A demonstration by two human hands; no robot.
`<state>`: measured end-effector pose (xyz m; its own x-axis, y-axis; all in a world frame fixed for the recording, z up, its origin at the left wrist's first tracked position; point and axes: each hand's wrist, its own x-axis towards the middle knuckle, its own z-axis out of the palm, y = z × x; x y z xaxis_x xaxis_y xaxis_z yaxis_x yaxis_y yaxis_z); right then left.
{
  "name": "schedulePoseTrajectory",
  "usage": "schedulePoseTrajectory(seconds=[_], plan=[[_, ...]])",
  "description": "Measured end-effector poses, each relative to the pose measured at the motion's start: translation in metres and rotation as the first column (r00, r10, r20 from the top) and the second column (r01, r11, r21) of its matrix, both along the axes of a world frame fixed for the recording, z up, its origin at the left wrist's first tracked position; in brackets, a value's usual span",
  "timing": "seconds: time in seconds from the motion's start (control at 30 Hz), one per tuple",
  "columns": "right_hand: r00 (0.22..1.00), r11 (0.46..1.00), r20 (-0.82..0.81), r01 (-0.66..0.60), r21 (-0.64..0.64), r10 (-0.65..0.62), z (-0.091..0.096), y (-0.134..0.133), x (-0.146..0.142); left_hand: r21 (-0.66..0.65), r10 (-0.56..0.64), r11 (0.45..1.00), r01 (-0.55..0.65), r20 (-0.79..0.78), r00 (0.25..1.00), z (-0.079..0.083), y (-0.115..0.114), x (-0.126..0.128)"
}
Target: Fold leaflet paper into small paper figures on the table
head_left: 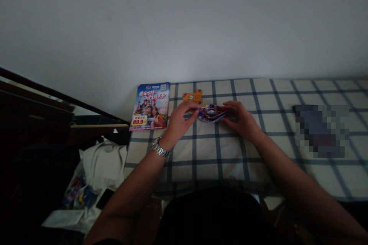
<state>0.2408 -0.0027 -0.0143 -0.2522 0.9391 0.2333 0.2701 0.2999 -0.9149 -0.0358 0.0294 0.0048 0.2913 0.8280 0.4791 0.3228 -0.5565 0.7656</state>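
Between my hands is a folded paper flyer (212, 114), printed in colours like those of the stacked flyers. My left hand (184, 116) pinches its left end between thumb and fingers; a metal watch is on that wrist. At the right end, my right hand (238, 118) grips the paper with thumb below and fingers above. The folded layers bulge apart in the middle, leaving a gap. To the left lies a stack of flyers (151, 105) with a castle picture and "89.9" on the top sheet. Just beyond my left hand is an orange bear figure (193, 96) on the cloth.
A checked cloth (276, 122) covers the surface, which meets a white wall (184, 26) at the back. A dark pixelated object (319, 132) lies at the right. Lower left, beside dark furniture (34, 122), are white bags (105, 162) and a dark phone-like object (105, 198).
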Motion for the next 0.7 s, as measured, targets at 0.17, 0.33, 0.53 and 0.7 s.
schedulePoseTrajectory(seconds=[0.17,0.33,0.53,0.7], plan=[[0.998,0.998,0.061,0.028,0.048,-0.031,-0.0008,-0.0007,0.0015,0.016,-0.019,1.000,0.020,-0.045,0.999,0.0016,-0.0009,-0.0014],[0.998,0.998,0.055,0.023,0.064,-0.027,0.0022,-0.0015,0.0008,0.037,-0.055,0.998,0.059,-0.095,0.994,0.0060,-0.0034,-0.0012],[0.998,0.996,0.055,0.031,0.088,-0.036,0.0020,-0.0009,0.0015,0.011,-0.073,0.997,0.075,-0.110,0.991,0.0059,-0.0046,-0.0005],[0.999,0.997,0.032,0.016,0.075,-0.019,0.0025,-0.0017,0.0014,-0.022,-0.080,0.997,0.078,-0.107,0.991,0.0051,-0.0040,-0.0002]])
